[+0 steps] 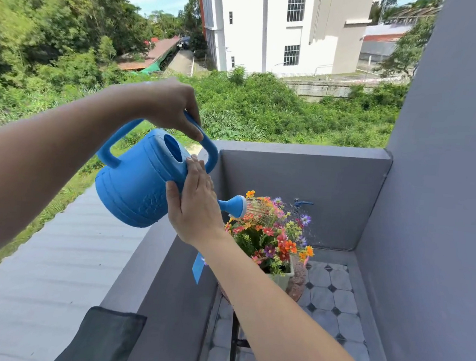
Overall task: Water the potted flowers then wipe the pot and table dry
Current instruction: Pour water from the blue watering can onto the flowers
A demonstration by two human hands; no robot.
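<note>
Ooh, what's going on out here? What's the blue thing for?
A person is watering flowers. The left hand grips the top handle of a blue watering can, tipped forward, while the right hand lies flat against its side, probably to steady it. Water sprays from the spout onto the colourful flowers in their pot, which stands on a small table. A dark cloth lies on the ledge, untouched, so the wiping has not begun.

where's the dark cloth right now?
Head view, bottom left: the dark cloth is draped over the grey parapet ledge, below the blue watering can and left of the tiled table.
</note>
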